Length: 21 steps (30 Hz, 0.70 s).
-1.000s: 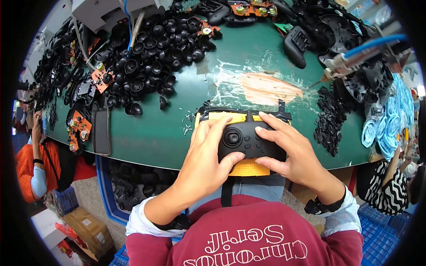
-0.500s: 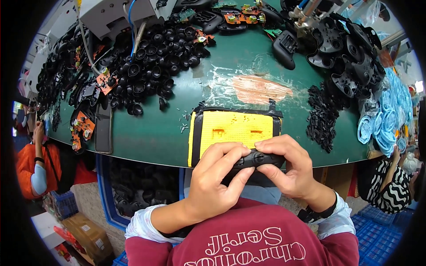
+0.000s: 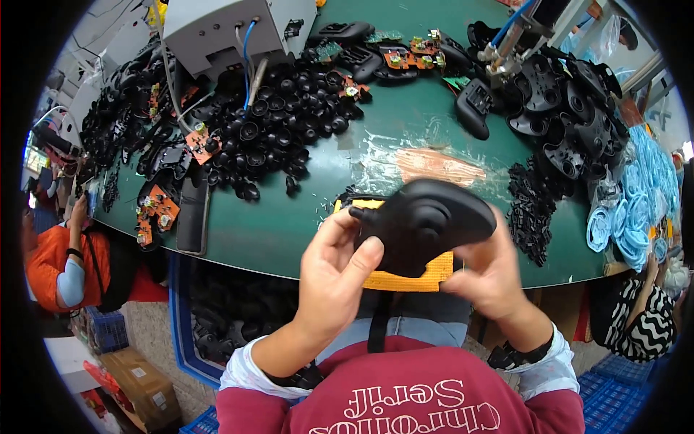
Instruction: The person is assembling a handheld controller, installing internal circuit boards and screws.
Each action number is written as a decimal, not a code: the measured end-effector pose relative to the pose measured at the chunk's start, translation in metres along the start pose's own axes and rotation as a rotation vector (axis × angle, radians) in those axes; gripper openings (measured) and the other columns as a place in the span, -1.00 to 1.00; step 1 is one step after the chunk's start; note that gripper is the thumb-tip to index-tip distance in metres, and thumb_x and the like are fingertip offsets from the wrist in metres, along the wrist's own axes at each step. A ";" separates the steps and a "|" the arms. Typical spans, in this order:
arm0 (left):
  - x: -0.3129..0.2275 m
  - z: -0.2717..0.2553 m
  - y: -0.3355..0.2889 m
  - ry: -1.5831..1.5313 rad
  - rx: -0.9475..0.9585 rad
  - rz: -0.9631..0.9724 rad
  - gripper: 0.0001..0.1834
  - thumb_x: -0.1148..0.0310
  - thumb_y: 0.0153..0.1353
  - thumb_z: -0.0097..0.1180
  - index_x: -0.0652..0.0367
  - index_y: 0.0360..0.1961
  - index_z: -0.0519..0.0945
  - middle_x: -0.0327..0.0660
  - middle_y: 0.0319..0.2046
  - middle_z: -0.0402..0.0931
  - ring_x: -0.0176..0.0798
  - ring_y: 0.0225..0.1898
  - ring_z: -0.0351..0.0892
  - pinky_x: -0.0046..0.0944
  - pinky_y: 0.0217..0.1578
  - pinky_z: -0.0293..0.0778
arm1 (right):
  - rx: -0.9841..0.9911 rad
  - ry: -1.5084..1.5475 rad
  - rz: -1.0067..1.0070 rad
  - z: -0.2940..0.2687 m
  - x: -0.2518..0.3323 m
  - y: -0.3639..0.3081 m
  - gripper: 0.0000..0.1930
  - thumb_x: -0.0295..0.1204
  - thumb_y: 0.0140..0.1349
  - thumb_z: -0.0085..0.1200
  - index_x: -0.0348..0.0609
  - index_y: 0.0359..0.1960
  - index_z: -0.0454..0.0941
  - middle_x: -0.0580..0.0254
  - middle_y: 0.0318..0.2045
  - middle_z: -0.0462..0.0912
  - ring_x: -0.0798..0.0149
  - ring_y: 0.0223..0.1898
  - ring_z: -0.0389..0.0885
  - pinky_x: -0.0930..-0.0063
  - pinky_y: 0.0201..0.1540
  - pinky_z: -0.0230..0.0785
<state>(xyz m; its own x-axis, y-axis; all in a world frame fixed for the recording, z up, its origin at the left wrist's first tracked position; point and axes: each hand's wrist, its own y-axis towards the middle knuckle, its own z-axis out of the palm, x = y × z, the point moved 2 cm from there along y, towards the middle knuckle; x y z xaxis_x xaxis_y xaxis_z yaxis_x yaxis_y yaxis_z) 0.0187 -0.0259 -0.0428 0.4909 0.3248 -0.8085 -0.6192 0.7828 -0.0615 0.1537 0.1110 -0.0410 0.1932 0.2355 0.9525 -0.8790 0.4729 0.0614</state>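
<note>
A black game controller (image 3: 434,224) is raised and tilted above the yellow textured pad (image 3: 426,278), partly hiding it. My left hand (image 3: 329,267) grips its left end with the thumb in front and the fingers behind. A small dark knob (image 3: 365,215) sticks out beside those fingertips. At the controller's right end is my right hand (image 3: 495,271), slightly blurred, its fingers curled against the back edge and its thumb lower, off the front face. The contact behind the controller is hidden.
Black thumbstick caps (image 3: 275,119) are heaped at left beside a grey machine (image 3: 217,32) and a phone-like slab (image 3: 193,215). Small black parts (image 3: 531,210), controller shells (image 3: 557,101) and blue coiled cables (image 3: 627,210) lie right. A blue crate (image 3: 179,318) stands below the table edge.
The controller has been lifted off the pad's near edge and turned from edge-on to show a broad face. Both hands have changed their hold, the right moving further around its end.
</note>
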 end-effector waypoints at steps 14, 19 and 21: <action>-0.037 -0.032 -0.001 1.179 0.259 0.399 -0.53 0.45 -0.05 0.41 0.17 -0.06 0.57 -0.15 -0.13 0.62 -0.11 -0.01 0.58 0.05 0.23 0.24 | 0.238 -0.916 -0.246 -0.006 0.012 0.021 -0.53 -0.45 -0.06 0.42 -0.18 -0.05 0.57 0.06 -0.15 0.66 0.05 -0.12 0.65 0.29 -0.06 0.49; -0.036 -0.033 -0.005 1.219 0.273 0.451 -0.62 0.41 -0.09 0.45 0.13 -0.18 0.64 -0.23 -0.21 0.70 -0.16 -0.10 0.67 0.11 0.24 0.20 | 0.214 -0.819 -0.372 -0.006 0.001 0.017 -0.59 -0.52 -0.10 0.43 -0.20 -0.15 0.60 0.05 -0.20 0.69 0.07 -0.19 0.71 0.37 -0.13 0.56; -0.033 -0.032 -0.007 1.199 0.242 0.440 -0.62 0.42 -0.10 0.45 0.14 -0.18 0.64 -0.21 -0.21 0.70 -0.16 -0.10 0.67 0.08 0.23 0.21 | 0.203 -0.866 -0.420 -0.005 0.002 0.014 -0.60 -0.52 -0.10 0.43 -0.20 -0.16 0.60 0.06 -0.22 0.70 0.08 -0.22 0.72 0.37 -0.17 0.58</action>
<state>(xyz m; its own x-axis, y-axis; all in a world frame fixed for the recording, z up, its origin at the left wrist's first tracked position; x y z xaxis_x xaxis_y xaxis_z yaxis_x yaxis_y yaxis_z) -0.0126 -0.0595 -0.0340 -0.6522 0.0018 -0.7581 -0.3998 0.8488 0.3459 0.1441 0.1218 -0.0396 0.1917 -0.6607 0.7258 -0.8857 0.2021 0.4179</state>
